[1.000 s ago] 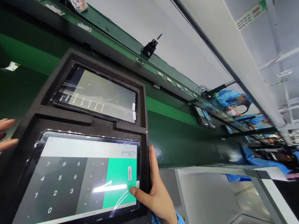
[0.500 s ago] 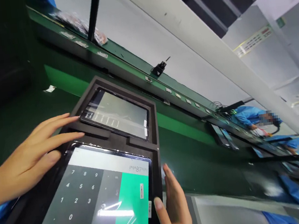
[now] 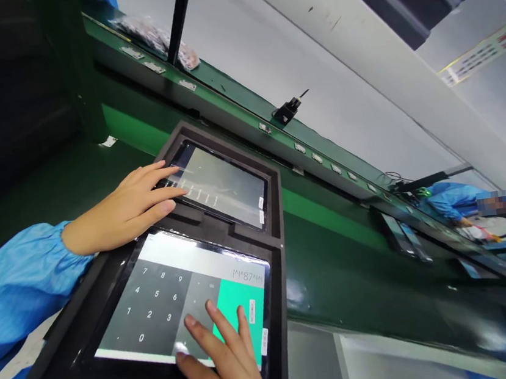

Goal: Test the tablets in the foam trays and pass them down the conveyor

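A black foam tray (image 3: 284, 284) holds two tablets side by side in separate recesses. The near tablet (image 3: 157, 312) shows a calculator keypad with a green strip, and small stickers lie near its right edge. On the far tablet (image 3: 229, 183) is a pale grey screen with lines of text. My left hand (image 3: 126, 208) has its fingers stretched over the left end of the far tablet; whether they touch the glass I cannot tell. Over the near tablet's lower part, my right hand (image 3: 228, 364) spreads its fingers, hiding some of the keypad and green strip.
The tray sits on a green workbench (image 3: 336, 265). Behind it runs a green shelf (image 3: 243, 107) with a black plug adapter (image 3: 288, 110) and bagged parts (image 3: 151, 36). More tablets (image 3: 399, 236) lie further right, near a co-worker in blue (image 3: 452, 199).
My right hand has moved from beside the tray's right edge to over the near tablet. My left hand has reached further onto the far tablet. The view has shifted slightly.
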A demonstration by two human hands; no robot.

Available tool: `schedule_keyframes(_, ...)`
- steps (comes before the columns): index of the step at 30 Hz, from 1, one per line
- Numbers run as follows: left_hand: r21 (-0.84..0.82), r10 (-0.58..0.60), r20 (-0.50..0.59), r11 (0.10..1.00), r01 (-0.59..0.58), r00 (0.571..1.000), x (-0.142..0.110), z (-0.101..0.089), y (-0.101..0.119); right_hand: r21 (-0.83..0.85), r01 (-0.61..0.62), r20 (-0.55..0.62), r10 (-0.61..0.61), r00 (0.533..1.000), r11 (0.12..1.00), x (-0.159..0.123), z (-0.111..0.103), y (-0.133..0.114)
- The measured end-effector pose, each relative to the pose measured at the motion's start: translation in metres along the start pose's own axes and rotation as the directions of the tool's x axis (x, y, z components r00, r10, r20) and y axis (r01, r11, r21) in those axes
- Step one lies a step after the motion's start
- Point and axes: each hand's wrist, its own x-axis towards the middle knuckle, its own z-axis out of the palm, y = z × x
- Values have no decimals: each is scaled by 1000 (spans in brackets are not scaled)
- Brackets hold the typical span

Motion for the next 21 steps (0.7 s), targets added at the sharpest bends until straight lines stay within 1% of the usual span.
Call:
schedule_keyframes(2,20,11,-9,1000,-10,1000,-3,1,-2,-76,-28,-22,26,999,997,-4,-17,7)
schedule_keyframes(5,27,9,-4,1000,-9,1000,-6,2,-1,-197,-140,-126,116,985,970,-17,-46,11)
schedule_keyframes(7,14,-9,10,1000,9,1000,-7,3,0,-249,-159,-177,117,977,955,-28,-55,9)
schedule_keyframes(8,6,-10,12,1000,10,1000,-7,3,0,-274,-159,-178,112,978,948,-32,-54,8)
schedule_keyframes(10,-11,2,-9,1000,-2,1000,-7,4,0,-341,-129,-145,84,986,931,-37,-44,4)
schedule_keyframes(13,-17,16,-32,1000,-16,999,-7,5,-2,-434,-15,-77,-20,997,901,-30,-27,0)
schedule_keyframes(16,9,18,-32,1000,-18,999,-8,6,-3,-468,92,25,-91,996,879,-19,-22,0)
schedule_keyframes(18,33,14,-31,999,-13,999,-8,6,-3,-493,85,31,-80,996,866,-17,-24,1)
schedule_keyframes(21,55,13,-39,998,-11,999,-6,7,-2,-514,-19,-55,-11,998,858,-21,-24,2)
